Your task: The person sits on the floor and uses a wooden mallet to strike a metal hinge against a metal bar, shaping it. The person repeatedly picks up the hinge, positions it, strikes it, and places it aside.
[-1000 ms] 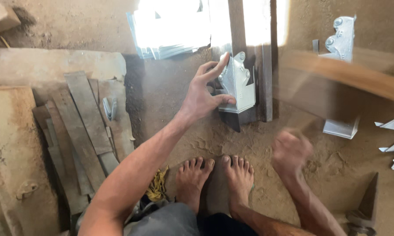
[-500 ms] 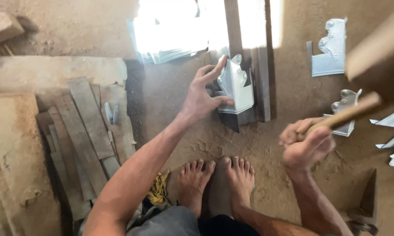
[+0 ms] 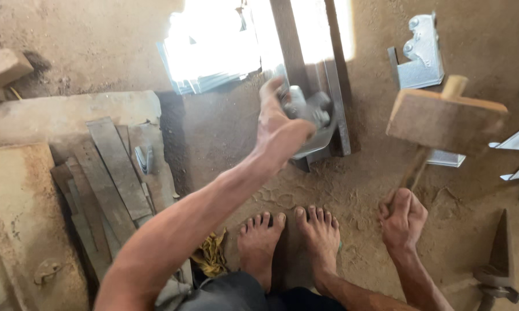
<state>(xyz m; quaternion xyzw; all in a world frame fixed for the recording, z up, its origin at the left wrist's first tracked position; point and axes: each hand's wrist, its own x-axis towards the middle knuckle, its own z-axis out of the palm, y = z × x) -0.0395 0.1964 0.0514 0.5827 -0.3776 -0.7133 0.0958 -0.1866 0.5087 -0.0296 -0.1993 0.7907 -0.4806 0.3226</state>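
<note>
The left hand (image 3: 276,118) is gripping the bent grey metal piece (image 3: 312,124) and holding it against the dark steel bar (image 3: 328,86) on the dirt floor (image 3: 225,138), where half a second ago its fingers were spread more openly over the piece. The right hand (image 3: 403,216) is clenching the handle of the wooden mallet (image 3: 443,118), whose blocky head is now standing raised and in full view to the right of the bar, having been mostly out of frame before. The bare feet (image 3: 291,239) are staying planted between the two arms.
</note>
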